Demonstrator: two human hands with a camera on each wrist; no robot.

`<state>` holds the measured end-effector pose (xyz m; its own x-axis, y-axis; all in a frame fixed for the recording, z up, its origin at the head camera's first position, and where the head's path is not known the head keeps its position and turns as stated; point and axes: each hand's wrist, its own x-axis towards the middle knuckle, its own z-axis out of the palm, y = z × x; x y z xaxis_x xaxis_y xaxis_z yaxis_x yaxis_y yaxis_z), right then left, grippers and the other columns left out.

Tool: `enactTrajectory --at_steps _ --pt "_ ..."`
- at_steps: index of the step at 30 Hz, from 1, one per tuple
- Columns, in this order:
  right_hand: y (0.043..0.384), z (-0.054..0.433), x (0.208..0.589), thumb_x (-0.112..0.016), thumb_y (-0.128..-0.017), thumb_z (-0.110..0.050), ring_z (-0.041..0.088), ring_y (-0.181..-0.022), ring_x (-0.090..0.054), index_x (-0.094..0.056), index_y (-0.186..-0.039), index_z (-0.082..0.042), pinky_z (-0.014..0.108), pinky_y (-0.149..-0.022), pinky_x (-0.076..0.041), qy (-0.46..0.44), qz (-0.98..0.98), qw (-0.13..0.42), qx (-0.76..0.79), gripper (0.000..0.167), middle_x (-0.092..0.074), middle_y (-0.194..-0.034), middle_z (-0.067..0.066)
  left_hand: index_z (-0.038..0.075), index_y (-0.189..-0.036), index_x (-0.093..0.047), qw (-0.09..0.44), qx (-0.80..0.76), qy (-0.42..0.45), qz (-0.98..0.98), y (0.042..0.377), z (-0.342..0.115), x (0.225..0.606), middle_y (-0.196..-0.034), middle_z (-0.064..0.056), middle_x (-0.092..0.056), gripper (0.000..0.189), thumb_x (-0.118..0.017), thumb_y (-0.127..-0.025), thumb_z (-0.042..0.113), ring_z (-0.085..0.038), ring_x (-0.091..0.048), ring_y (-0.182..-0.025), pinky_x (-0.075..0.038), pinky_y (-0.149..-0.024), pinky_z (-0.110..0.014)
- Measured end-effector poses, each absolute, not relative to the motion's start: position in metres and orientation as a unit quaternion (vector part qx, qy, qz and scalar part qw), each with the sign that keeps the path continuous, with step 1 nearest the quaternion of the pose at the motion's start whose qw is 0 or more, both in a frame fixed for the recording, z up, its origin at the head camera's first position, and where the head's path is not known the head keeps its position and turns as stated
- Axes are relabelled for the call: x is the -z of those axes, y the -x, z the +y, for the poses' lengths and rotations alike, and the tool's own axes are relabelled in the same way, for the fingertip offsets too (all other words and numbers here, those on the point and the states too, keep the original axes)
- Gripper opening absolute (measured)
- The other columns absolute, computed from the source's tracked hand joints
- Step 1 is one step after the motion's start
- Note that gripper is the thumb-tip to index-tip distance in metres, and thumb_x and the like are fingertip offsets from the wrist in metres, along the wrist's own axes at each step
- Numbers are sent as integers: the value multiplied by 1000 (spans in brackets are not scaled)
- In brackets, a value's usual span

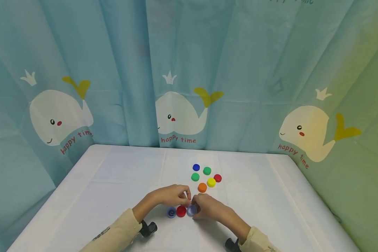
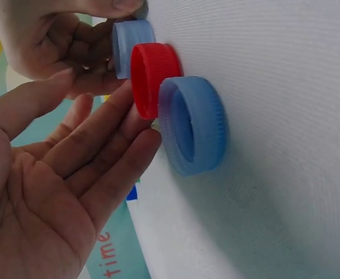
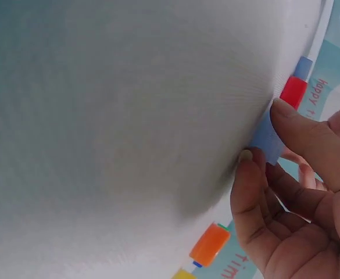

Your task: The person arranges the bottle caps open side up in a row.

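Three bottle caps stand side by side on the white table: a pale blue cap [image 1: 171, 212] at the left, a red cap [image 1: 181, 211] in the middle, and another pale blue cap [image 1: 191, 210] at the right. My right hand [image 1: 209, 206] pinches the right blue cap [image 3: 267, 139] between thumb and fingers, at the table surface. Behind the row, my left hand [image 1: 174, 194] has its fingers loosely extended. In the left wrist view its fingertips lie close against the far side of the red cap [image 2: 164, 75]; whether they press it I cannot tell.
Farther back on the table [image 1: 123, 175] lie several loose caps: a blue cap [image 1: 196, 167], two green ones, a red cap [image 1: 218, 178], a yellow cap [image 1: 211, 182] and an orange cap [image 1: 202, 187]. A whale-printed curtain [image 1: 182, 112] hangs behind the table.
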<state>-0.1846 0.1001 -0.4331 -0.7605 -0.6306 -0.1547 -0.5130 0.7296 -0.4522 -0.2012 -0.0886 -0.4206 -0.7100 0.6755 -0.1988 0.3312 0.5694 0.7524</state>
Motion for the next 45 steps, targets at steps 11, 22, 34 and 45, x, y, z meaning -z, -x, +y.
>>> enactTrajectory --at_steps 11,22,34,45 --pt "192 121 417 -80 -75 -18 10 -72 -56 -63 -107 0 21 -67 -51 287 917 174 216 39 -62 -80 0 10 -100 -62 212 -336 -285 872 208 -85 416 -93 4 -65 20 -71 -84 19 -13 -62 -90 -51 -79 -28" --pt "219 143 413 -75 -78 -4 18 -71 -58 -63 -99 4 28 -64 -53 247 939 65 230 26 -62 -80 7 5 -105 -65 181 -312 -240 901 230 -63 406 -88 0 -63 29 -74 -82 20 -12 -59 -77 -52 -69 -24" --pt "231 137 423 -74 -76 2 17 -68 -57 -64 -97 9 27 -61 -52 219 942 79 242 24 -65 -84 12 -2 -118 -61 217 -250 -242 912 249 -43 400 -88 -5 -68 41 -73 -83 17 -13 -63 -74 -53 -69 -26" --pt "236 131 419 -76 -75 0 16 -66 -55 -65 -98 10 26 -60 -51 211 944 92 235 27 -64 -83 12 9 -89 -56 229 -210 -196 930 247 -34 410 -71 -3 -53 20 -71 -85 21 -14 -48 -59 -42 -55 -24"
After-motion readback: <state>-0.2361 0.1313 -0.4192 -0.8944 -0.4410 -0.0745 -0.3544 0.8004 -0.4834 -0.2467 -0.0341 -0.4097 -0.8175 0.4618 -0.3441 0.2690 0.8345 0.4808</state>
